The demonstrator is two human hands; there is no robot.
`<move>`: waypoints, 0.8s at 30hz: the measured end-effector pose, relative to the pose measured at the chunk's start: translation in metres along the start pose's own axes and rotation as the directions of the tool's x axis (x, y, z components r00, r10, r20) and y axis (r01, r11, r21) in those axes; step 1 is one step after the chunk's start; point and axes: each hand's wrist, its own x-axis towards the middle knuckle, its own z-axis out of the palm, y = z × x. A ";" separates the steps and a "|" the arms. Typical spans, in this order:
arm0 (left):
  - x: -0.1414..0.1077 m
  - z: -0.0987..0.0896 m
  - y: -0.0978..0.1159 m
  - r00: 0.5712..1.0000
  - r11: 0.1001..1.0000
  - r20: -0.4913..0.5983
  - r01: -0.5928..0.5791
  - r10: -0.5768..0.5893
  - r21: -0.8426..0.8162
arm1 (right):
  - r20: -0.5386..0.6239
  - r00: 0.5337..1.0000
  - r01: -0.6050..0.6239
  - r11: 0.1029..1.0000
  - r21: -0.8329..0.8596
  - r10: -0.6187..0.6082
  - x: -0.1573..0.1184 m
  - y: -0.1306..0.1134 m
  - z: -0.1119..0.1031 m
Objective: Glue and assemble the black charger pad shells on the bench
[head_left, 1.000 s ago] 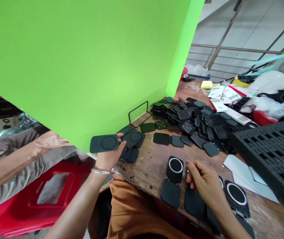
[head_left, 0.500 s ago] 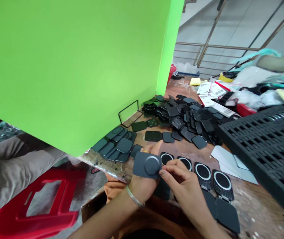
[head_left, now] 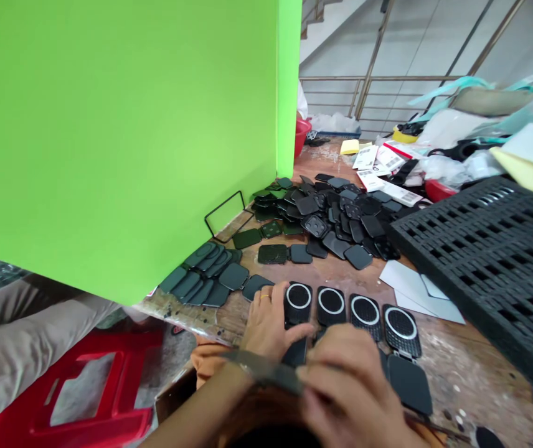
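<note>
My right hand [head_left: 355, 386] is close to the camera and grips a thin dark grey cover panel [head_left: 269, 372] by its right end; the panel is blurred and seen nearly edge-on. My left hand [head_left: 266, 323] lies on the table with fingers stretched, thumb out to the right, touching or right beside the leftmost ringed panel [head_left: 299, 296]. That panel begins a row of several black hinged pieces with white rings, ending at the right in a ringed panel [head_left: 401, 325] with a plain lower flap [head_left: 410, 382]. My hands partly hide the lower flaps.
Stacked dark panels [head_left: 201, 277] lie left, with a big heap of similar pieces [head_left: 336, 211] behind. A black slotted tray [head_left: 485, 249] and white paper sheets [head_left: 416, 292] are at the right. A green board [head_left: 131, 137] walls the left. A thin black frame [head_left: 224, 216] leans there.
The grey panel has left my left hand and moved down toward me in my right hand. My left hand has turned palm-down onto the table by the row. The view has shifted slightly right.
</note>
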 end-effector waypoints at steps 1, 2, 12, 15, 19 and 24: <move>-0.004 0.002 0.000 1.000 1.000 0.009 -0.013 0.013 0.003 | -0.038 0.991 -0.128 0.992 0.011 0.128 0.001 0.005 -0.006; -0.007 0.004 0.000 1.000 1.000 0.018 -0.023 0.023 0.007 | -0.077 0.955 -0.286 0.958 0.032 0.287 0.002 0.013 -0.011; -0.002 -0.022 -0.013 0.982 0.973 0.092 0.176 -0.163 -0.152 | 0.054 0.401 -0.835 0.340 0.432 0.915 -0.024 0.086 -0.037; 0.006 -0.038 -0.021 0.950 0.886 0.182 0.302 -0.252 -0.352 | 0.167 0.354 -0.859 0.249 0.446 0.920 -0.024 0.090 -0.040; 0.009 -0.048 -0.021 0.890 0.613 0.423 0.432 -0.169 -0.661 | 0.387 0.304 -0.902 0.132 0.412 0.870 -0.014 0.089 -0.037; 0.006 -0.043 -0.010 0.788 0.287 0.594 0.613 -0.160 -0.736 | 0.519 0.213 -0.915 -0.017 0.403 0.828 -0.010 0.085 -0.028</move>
